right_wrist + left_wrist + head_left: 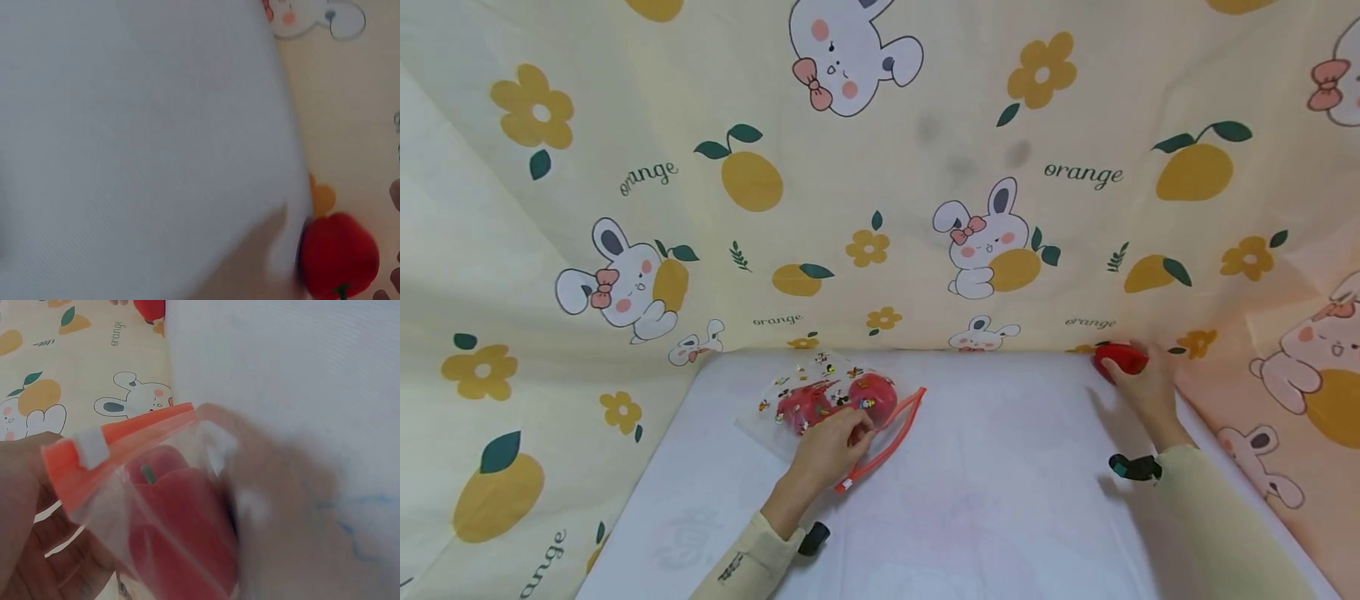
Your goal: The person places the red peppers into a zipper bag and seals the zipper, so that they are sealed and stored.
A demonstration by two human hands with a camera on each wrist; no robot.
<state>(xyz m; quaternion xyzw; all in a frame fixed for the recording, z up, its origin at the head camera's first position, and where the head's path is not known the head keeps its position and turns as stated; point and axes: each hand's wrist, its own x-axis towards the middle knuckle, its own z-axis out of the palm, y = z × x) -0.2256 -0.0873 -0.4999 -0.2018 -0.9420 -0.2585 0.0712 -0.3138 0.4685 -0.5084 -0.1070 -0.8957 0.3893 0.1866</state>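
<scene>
Plastic bag [835, 387] — left hand [829, 446] pinches it; right hand [1148, 393], spread, flanks lobed red pepper [1120, 358].

Rabbit-print cloth [895, 167] behind white tabletop [1000, 467]

"How many are counted?"
"One bag [790, 379] is seen at left, with two red shapes [876, 396] made out inside; one red pepper [1120, 360] at far right."
"And hands?"
"Two are counted: one left hand [827, 446], one right hand [1152, 390]."
</scene>
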